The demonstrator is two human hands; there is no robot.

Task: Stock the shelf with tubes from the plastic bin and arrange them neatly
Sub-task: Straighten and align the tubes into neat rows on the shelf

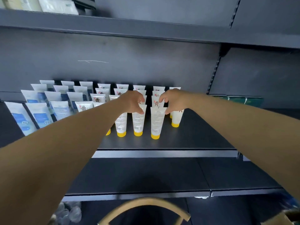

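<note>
Left hand point(132, 101): fingers curled downward, tips touching the upper crimped edge of a front-row yellow-capped tube point(138, 120); whether they pinch it or merely rest on it cannot be told. Right hand point(172, 99): fingers likewise curled, thumb and forefinger at the top corner of the neighbouring front tube point(156, 123), apparently pinching its edge. Both tubes stand cap-down and upright (printed backs facing the camera), at the front of a block of matching white tubes with yellow caps point(121, 119) set in rows running back toward the rear panel. To the left, touching or just beside that block: rows of white-and-blue tubes point(40, 114), also standing upright. All rest on a dark grey shelf point(194, 137). Above: an upper shelf point(113, 28) carrying pale packages. At bottom edge: a curved tan handle point(146, 204), blurred.
</note>
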